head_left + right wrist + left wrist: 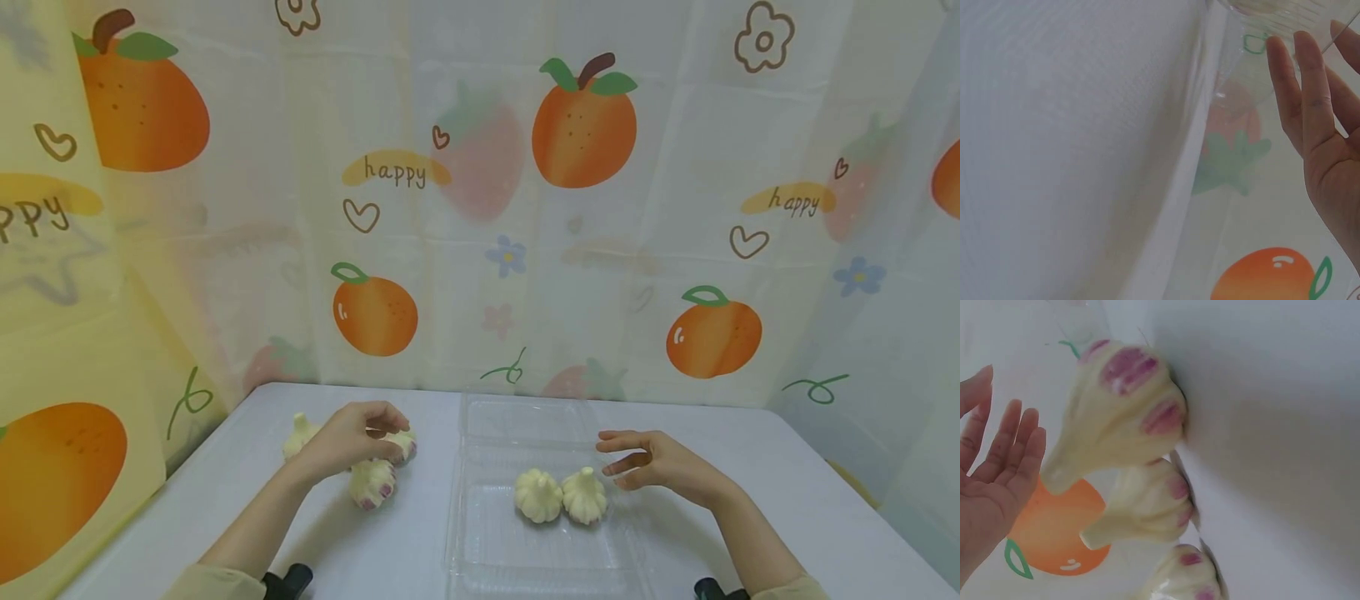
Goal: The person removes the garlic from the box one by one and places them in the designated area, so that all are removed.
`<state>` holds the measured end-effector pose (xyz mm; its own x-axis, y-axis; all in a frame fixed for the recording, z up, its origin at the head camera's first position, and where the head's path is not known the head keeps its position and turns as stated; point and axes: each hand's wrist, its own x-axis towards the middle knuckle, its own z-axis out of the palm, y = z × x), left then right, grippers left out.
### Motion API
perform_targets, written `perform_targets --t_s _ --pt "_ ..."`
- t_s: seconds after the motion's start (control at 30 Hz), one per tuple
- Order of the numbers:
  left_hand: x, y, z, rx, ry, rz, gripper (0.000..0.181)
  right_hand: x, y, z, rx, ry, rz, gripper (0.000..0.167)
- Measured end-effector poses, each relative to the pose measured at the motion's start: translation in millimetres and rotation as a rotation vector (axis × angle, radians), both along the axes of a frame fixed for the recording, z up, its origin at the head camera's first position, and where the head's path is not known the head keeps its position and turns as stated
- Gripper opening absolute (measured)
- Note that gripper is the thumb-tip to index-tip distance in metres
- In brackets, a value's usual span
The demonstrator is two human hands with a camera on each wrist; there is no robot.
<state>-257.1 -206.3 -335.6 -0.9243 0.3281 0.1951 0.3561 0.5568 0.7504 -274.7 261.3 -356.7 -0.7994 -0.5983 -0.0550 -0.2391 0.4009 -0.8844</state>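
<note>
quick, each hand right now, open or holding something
Left hand: open, holding nothing, near garlic bulbs.
Right hand: open, holding nothing, near the clear container.

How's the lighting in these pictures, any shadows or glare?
Head view: soft shadows on the white table, faint glints along the clear plastic container; left wrist view: dimmer, a soft shadow on the table beside the garlic bulbs; right wrist view: also dim, the table looking grey.
</note>
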Motion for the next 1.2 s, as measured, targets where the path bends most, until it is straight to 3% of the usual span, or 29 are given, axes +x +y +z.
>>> perform_targets --t_s 0.2,0.53,1.2 --pt "3.5 17.5 4.9 0.05 0.033 0.0 0.026 0.2 0 0.1 -0.003 -0.002 0.002 0.06" --pt "9.7 54.5 1.8 0.163 -0.006 -0.037 0.035 -0.2 0 -0.4 -0.005 0.0 0.002 0.06" --pt "11.4 126.4 -6.8 0.159 -0.053 -0.151 0.042 -0.1 0 -1.0 -0.015 0.002 0.008 0.06"
